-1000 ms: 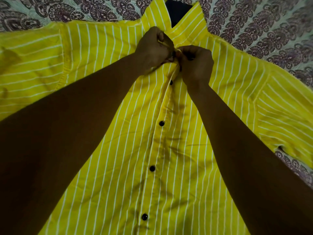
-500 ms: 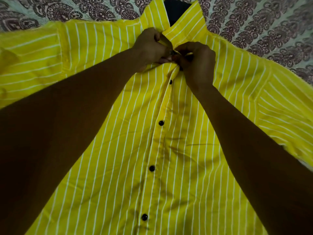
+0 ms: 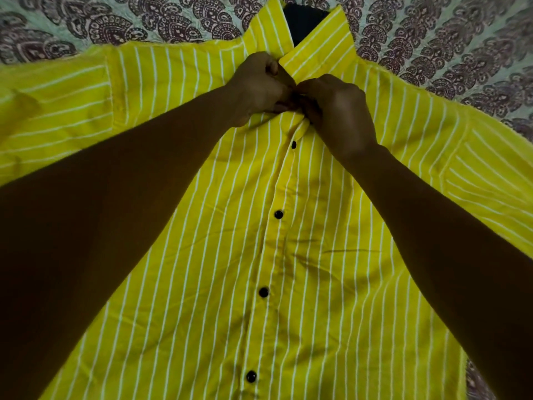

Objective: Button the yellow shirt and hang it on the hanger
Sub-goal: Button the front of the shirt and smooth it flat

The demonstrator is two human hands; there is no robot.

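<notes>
Because it lies spread flat and front-up on the patterned bedspread point(image 3: 115, 27), the yellow shirt point(image 3: 340, 298) gives both hands a steady surface to work against. Four black buttons point(image 3: 278, 214) appear fastened down the placket point(image 3: 271, 249), so the buttoning looks nearly done. Only the top closure, just under the collar point(image 3: 317, 41), seems left, and hanging has not begun. The left hand point(image 3: 259, 88) and right hand point(image 3: 337, 116) meet there, knuckles touching. Their fingers are curled tight and pinch the shirt's two front edges, probably to push a button through its hole. The button itself is hidden between them. A dark shape point(image 3: 305, 21) shows inside the collar opening; what it is cannot be told.
</notes>
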